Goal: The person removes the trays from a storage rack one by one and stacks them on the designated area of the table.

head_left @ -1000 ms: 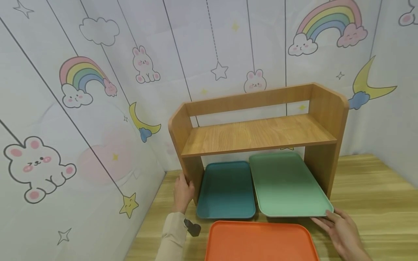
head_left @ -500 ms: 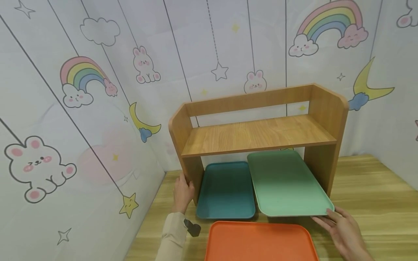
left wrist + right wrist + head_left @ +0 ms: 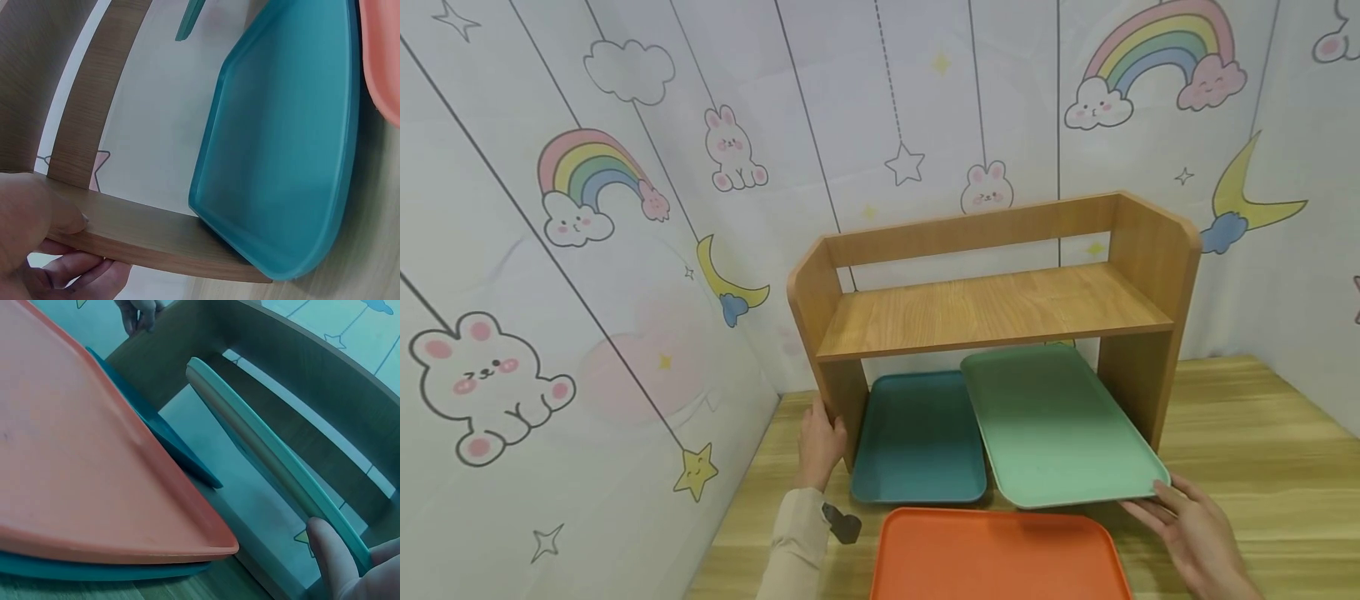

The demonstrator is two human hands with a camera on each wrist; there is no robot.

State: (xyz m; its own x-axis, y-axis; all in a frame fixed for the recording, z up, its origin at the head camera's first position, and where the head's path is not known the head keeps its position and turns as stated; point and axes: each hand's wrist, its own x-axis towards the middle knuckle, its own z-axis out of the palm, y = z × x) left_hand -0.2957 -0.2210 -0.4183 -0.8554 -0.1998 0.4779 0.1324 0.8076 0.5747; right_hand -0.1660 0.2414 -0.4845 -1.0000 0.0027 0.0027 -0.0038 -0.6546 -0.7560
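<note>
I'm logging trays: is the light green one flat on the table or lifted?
Lifted: the right hand holds the light green tray at one corner; the right wrist view shows its underside.

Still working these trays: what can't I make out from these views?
- Orange tray: near edge cut off by the bottom of the head view.
- Lower tray: right wrist view, mostly hidden by the orange tray on top.
- Table beneath the light green tray: head view, hidden by that tray.
- Left hand: left wrist view, fingers partly hidden by the shelf's side.
</note>
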